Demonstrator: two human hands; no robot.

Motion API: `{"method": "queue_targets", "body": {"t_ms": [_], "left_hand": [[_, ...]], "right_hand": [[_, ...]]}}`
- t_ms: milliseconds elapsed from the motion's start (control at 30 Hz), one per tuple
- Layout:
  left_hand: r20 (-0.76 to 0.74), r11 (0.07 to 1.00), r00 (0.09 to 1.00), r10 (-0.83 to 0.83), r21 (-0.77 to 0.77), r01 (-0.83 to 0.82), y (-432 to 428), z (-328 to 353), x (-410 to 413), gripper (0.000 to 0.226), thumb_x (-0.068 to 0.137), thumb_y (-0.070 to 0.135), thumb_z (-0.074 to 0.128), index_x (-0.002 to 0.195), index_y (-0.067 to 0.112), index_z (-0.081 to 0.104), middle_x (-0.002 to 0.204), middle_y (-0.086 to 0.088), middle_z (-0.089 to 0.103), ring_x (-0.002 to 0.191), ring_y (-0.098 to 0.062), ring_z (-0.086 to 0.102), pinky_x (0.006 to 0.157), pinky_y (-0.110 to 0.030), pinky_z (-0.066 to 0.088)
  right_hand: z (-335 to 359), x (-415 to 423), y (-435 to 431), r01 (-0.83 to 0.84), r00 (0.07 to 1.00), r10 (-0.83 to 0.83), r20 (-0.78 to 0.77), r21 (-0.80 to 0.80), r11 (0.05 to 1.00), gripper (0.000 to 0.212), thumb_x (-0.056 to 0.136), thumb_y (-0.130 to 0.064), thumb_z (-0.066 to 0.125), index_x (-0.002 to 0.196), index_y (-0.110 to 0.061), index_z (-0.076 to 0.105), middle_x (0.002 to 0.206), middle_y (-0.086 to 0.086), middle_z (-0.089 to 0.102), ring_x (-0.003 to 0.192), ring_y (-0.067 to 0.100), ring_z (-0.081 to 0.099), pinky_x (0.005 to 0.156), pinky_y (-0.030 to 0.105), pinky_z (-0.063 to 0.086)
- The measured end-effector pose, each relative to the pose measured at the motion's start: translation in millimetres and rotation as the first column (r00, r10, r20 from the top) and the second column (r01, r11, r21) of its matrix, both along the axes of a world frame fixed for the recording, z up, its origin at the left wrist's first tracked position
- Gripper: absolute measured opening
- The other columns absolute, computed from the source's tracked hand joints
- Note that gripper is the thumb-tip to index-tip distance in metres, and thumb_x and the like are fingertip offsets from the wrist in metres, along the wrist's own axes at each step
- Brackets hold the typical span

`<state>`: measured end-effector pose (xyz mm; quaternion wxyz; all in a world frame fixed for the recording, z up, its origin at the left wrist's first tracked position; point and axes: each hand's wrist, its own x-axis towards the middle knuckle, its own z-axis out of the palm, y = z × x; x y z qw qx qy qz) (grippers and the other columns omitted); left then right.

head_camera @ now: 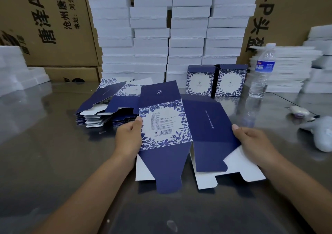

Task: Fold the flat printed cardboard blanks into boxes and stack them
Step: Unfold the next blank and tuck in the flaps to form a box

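I hold one flat blue-and-white printed cardboard blank just above the steel table. My left hand pinches its left edge beside the floral panel with the barcode. My right hand grips its right edge on the plain dark blue panel. The blank's bottom flaps hang toward me. Behind it to the left lies a pile of flat blanks. Two folded boxes stand upright side by side at the back.
A water bottle stands right of the folded boxes. White foam trays are stacked high along the back, with more on the right and left. Brown cartons stand behind. A white tool lies at the right.
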<state>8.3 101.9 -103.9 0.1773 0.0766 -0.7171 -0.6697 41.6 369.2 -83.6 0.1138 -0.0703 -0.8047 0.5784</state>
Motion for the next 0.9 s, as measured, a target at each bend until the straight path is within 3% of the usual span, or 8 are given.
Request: {"method": "queue_targets", "body": {"t_ms": [100,167,300,400,500,600,733,900], "left_hand": [[0.018,0.997,0.999,-0.035,0.064,0.034,2.8,2.0,0.3,0.031,0.099,0.035,0.045,0.082,0.012,0.057,0.076,-0.007,0.053,0.07,-0.018,0.047,0.067,-0.03,0.036],[0.02,0.997,0.998,-0.066,0.043,0.065,5.2,2.6,1.1,0.036,0.1,0.035,0.043,0.081,0.01,0.061,0.078,-0.006,0.06,0.072,-0.017,0.054,0.07,-0.03,0.04],[-0.005,0.977,0.99,-0.14,-0.163,0.137,7.2,0.7,2.7,0.039,0.101,0.031,0.038,0.085,0.004,0.061,0.082,-0.008,0.057,0.077,-0.015,0.048,0.072,-0.031,0.034],[-0.013,0.965,0.994,-0.112,-0.241,0.106,5.3,0.2,2.2,0.043,0.101,0.029,0.037,0.08,-0.003,0.055,0.079,-0.008,0.047,0.075,-0.015,0.039,0.069,-0.03,0.028],[-0.032,0.968,0.998,-0.048,-0.248,0.039,3.3,2.0,3.5,0.04,0.101,0.028,0.039,0.071,0.002,0.043,0.074,-0.009,0.04,0.07,-0.017,0.033,0.066,-0.03,0.023],[-0.057,0.965,0.998,-0.009,-0.26,-0.006,2.6,3.1,3.5,0.043,0.1,0.027,0.04,0.071,-0.003,0.043,0.072,-0.01,0.038,0.069,-0.017,0.032,0.063,-0.03,0.022],[-0.061,0.978,0.998,-0.024,-0.207,0.011,0.2,1.1,2.4,0.046,0.1,0.028,0.041,0.077,-0.011,0.049,0.076,-0.01,0.046,0.073,-0.017,0.038,0.068,-0.03,0.027],[-0.025,0.988,0.989,-0.148,-0.056,0.146,5.3,4.3,4.1,0.045,0.101,0.031,0.041,0.093,-0.009,0.06,0.087,-0.01,0.061,0.081,-0.017,0.051,0.076,-0.032,0.036]], "right_hand": [[-1.1,-0.5,0.4,0.04,0.999,-0.039,-0.037,0.036,0.999,0.049,0.098,-0.026,0.046,0.093,0.022,0.054,0.075,0.026,0.056,0.07,0.021,0.048,0.06,0.029,0.033],[-2.7,-2.1,3.1,0.081,0.995,-0.078,-0.059,0.052,0.995,0.051,0.099,-0.028,0.045,0.095,0.023,0.052,0.082,0.038,0.055,0.07,0.021,0.045,0.063,0.029,0.032],[-3.7,-3.6,9.0,0.151,0.986,-0.148,-0.08,0.033,0.988,0.051,0.099,-0.029,0.045,0.096,0.02,0.055,0.074,0.027,0.055,0.068,0.021,0.046,0.056,0.029,0.033],[-4.0,-3.8,8.1,0.152,0.985,-0.151,-0.088,0.003,0.988,0.049,0.098,-0.03,0.047,0.096,0.018,0.057,0.088,0.036,0.061,0.067,0.022,0.049,0.055,0.028,0.036],[-3.6,-1.5,4.3,0.078,0.995,-0.084,-0.055,-0.103,0.992,0.044,0.097,-0.032,0.047,0.083,0.005,0.066,0.075,0.018,0.069,0.062,0.024,0.06,0.062,0.031,0.047],[-1.4,0.2,2.9,0.022,1.0,-0.024,-0.014,-0.139,0.99,0.04,0.097,-0.035,0.048,0.072,-0.011,0.069,0.06,0.001,0.07,0.048,0.016,0.064,0.046,0.022,0.049],[-0.1,-1.0,3.1,-0.001,1.0,0.001,-0.003,-0.034,0.999,0.049,0.098,-0.033,0.046,0.087,0.011,0.063,0.066,0.011,0.065,0.051,0.021,0.058,0.049,0.024,0.044],[-0.1,-0.9,4.8,0.096,0.993,-0.098,-0.071,-0.032,0.995,0.046,0.098,-0.032,0.045,0.079,0.005,0.063,0.062,0.01,0.06,0.052,0.023,0.052,0.046,0.021,0.041]]}}
